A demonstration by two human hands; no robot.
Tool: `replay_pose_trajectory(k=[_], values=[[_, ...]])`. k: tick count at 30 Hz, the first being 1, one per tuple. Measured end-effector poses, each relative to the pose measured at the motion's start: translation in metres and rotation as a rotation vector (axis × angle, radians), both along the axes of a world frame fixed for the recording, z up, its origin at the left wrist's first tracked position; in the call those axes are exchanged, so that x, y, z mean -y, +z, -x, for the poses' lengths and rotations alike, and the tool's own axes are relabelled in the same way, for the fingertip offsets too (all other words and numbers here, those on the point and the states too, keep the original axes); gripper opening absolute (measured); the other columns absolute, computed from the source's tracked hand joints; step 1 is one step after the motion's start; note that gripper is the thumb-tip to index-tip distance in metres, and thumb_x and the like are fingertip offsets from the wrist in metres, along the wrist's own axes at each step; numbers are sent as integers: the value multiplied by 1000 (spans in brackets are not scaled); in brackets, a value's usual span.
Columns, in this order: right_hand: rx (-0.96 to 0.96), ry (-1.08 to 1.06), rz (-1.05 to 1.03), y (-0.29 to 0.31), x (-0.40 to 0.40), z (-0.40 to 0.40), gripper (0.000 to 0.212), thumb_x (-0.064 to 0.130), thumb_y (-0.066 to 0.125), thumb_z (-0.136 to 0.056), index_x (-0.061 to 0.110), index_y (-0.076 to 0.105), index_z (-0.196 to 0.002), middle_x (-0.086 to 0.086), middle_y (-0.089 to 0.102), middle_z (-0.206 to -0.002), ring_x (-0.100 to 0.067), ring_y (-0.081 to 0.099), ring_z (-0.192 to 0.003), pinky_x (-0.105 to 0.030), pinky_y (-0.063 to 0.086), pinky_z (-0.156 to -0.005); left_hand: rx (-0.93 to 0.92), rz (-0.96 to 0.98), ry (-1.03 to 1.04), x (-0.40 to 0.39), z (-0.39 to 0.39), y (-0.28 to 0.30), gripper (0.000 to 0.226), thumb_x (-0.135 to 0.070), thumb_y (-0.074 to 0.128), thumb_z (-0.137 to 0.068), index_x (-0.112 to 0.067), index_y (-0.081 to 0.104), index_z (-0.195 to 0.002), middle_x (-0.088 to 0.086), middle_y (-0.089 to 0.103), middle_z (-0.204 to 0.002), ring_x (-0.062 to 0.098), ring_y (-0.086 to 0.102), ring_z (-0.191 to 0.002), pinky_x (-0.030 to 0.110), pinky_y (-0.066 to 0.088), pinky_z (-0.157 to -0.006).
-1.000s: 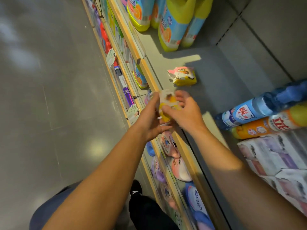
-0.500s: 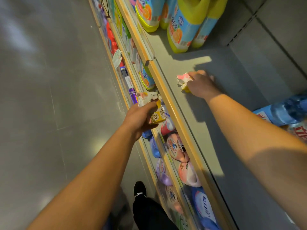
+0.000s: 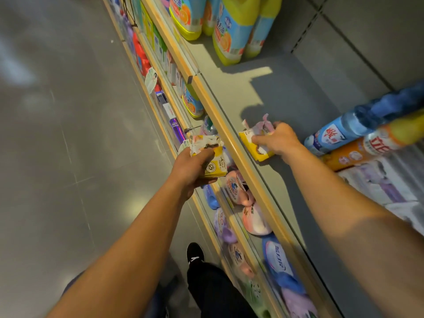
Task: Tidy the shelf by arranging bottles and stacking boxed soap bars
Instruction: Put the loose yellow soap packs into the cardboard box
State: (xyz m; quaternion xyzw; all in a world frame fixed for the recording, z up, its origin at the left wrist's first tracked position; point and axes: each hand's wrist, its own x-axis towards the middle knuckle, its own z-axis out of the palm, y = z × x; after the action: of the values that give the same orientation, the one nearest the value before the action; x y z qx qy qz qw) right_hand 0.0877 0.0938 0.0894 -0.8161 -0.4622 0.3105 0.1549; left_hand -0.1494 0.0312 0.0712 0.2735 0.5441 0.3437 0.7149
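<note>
Left hand (image 3: 190,167) gripping yellow soap box (image 3: 212,164) (crumpled top), right hand (image 3: 278,140) gripping another box (image 3: 254,143) on shelf (image 3: 298,191)

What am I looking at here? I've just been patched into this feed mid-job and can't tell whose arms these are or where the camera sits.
There is no machine: a person's two bare arms, filmed by one wide-angle camera worn on the head, looking down along a shop shelf. The left hand holds a yellow soap pack out over the aisle, in front of the shelf's wooden edge. The right hand has its grip on a second yellow soap pack that rests on the grey shelf. Behind stand yellow and blue detergent bottles. To the right a blue spray can and an orange spray can lie on their sides. Lower shelves hold more goods, too blurred to name.
</note>
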Motion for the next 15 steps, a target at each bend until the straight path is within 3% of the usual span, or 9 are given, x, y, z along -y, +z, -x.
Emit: replay_pose_trajectory(k=[2, 4, 9, 13, 15], values=[[-150, -95, -57, 5, 27, 11, 24, 23, 75, -72, 12, 67, -92, -5, 73, -94, -23, 70, -84, -32, 55, -62, -6, 1, -11, 21, 7, 9, 19, -21, 62, -89, -19, 58, -108, 16, 73, -101, 30, 74, -83, 44, 62, -70], [-293, -149, -146, 14, 67, 24, 7, 14, 73, -76, 15, 68, -80, -1, 73, -77, -15, 70, -69, -24, 51, -54, -17, -15, -38, 47, 17, 21, 16, -18, 62, -87, -20, 59, -103, 22, 69, -107, 33, 73, -88, 41, 62, -66], [-606, -378, -349, 34, 223, 64, 19, 24, 73, -77, 12, 69, -90, 1, 73, -70, -14, 70, -60, -27, 52, -49, -23, -74, -192, 135, 48, 42, 26, -18, 62, -81, -21, 61, -107, 13, 72, -98, 23, 74, -78, 33, 58, -63], [-577, -613, -419, 32, 359, 89, 26, 27, 76, -78, 14, 65, -98, -4, 73, -87, -20, 69, -78, -37, 58, -67, -75, -115, -372, 213, 55, 55, 25, -25, 66, -73, -26, 63, -98, 12, 71, -99, 24, 72, -79, 35, 58, -62], [-552, -708, -465, 33, 422, 95, 19, 22, 74, -82, 14, 65, -97, -5, 72, -90, -17, 68, -77, -34, 55, -68, -83, -145, -468, 253, 48, 63, 18, -26, 66, -76, -27, 65, -94, 14, 71, -102, 25, 71, -82, 36, 58, -62]])
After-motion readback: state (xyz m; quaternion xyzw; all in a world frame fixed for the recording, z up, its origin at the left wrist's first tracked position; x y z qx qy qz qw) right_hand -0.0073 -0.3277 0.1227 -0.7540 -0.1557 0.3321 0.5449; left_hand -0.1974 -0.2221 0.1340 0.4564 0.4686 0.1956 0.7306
